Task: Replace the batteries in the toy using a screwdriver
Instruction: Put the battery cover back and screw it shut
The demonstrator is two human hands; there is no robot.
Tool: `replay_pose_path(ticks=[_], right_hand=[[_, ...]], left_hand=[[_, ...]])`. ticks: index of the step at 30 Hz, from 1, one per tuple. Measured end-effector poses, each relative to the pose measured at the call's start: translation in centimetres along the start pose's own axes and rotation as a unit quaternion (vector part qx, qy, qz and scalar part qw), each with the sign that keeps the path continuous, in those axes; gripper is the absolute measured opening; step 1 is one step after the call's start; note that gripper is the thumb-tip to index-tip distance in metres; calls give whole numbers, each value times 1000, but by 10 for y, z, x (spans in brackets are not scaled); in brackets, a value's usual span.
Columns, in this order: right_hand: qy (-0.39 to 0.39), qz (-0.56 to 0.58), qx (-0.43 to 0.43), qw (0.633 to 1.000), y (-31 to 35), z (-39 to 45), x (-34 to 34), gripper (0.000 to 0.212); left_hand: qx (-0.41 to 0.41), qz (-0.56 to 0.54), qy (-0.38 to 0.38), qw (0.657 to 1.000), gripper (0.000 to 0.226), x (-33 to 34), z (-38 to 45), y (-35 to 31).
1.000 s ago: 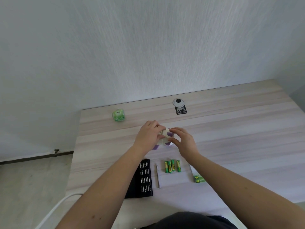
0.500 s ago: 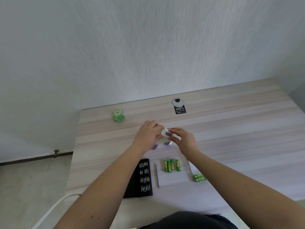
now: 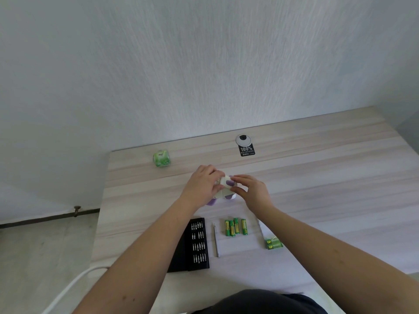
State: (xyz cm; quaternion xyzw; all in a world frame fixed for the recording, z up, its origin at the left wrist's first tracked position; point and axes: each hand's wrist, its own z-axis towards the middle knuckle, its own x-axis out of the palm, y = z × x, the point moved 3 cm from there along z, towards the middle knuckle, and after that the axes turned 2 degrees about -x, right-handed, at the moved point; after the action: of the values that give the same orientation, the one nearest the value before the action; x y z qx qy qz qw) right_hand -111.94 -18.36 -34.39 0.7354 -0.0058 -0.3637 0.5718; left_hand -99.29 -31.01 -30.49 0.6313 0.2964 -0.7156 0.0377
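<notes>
Toy (image 3: 223,188) between left hand (image 3: 201,184), right hand (image 3: 251,191)

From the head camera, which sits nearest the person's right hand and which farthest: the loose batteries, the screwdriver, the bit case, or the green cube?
Measured from the right hand:
1. Loose batteries, just below it, toward the person.
2. Screwdriver, left of the batteries.
3. Bit case, further left, at the near edge.
4. Green cube, far left, toward the wall.
</notes>
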Motion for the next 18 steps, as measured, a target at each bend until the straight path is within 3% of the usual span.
replay_pose_path(ticks=[18], right_hand=[[-8,14,-23,1000,2,-1,-1,21]], left_hand=[[-22,-4,-6,1000,32,-1,0,-2]])
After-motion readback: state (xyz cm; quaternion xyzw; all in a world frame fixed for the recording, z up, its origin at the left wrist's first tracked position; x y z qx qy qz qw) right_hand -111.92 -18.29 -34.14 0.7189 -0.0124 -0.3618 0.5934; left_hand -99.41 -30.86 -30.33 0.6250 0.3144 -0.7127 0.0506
